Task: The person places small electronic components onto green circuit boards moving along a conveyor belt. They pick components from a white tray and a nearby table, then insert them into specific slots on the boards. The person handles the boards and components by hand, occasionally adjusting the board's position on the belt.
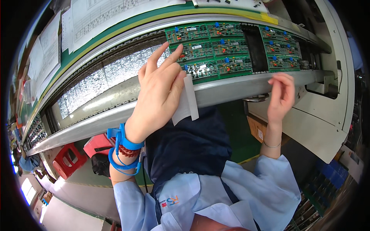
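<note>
My left hand (158, 92) reaches over the conveyor's near rail with its fingers stretched and spread, the tips at the left edge of a green circuit board panel (231, 65). Blue, red and orange parts stud this panel. A white paper strip (186, 102) hangs over the rail beside my left thumb; whether the thumb touches it, I cannot tell. My right hand (282, 96) is near the rail's front edge, below a second green circuit board panel (284, 64). Its fingers are curled together, and anything between the fingertips is too small to make out.
The metal near rail (227, 90) runs across in front of me. Left of the panels lies a silvery foil sheet (104, 79). Printed sheets (100, 19) cover the green bench beyond. A pale machine housing (323, 111) stands right; a red stool (69, 159) is low left.
</note>
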A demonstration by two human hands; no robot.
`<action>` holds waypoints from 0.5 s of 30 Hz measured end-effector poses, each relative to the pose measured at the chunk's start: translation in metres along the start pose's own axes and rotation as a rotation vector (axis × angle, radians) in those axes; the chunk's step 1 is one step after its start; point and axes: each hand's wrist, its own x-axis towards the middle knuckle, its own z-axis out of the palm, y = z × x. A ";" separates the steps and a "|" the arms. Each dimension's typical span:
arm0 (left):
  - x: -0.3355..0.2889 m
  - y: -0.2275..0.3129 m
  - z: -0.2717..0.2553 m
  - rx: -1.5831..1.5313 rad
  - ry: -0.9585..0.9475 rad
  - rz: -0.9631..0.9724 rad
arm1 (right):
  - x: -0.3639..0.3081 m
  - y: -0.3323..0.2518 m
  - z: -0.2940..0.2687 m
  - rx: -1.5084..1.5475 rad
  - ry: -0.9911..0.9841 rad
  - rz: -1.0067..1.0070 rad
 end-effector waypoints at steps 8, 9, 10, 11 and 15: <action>-0.037 0.020 -0.011 -0.089 0.016 -0.225 | 0.013 -0.014 0.015 -0.641 -0.232 -0.067; -0.041 0.021 -0.009 -0.084 -0.018 -0.220 | 0.012 -0.014 0.016 -0.668 -0.239 -0.061; -0.044 0.023 -0.007 -0.094 -0.031 -0.227 | 0.011 -0.014 0.016 -0.696 -0.245 -0.054; -0.046 0.024 -0.004 -0.105 -0.042 -0.233 | 0.010 -0.014 0.017 -0.691 -0.262 -0.024; -0.047 0.027 0.002 -0.146 -0.036 -0.246 | 0.008 -0.012 0.018 -0.668 -0.276 -0.025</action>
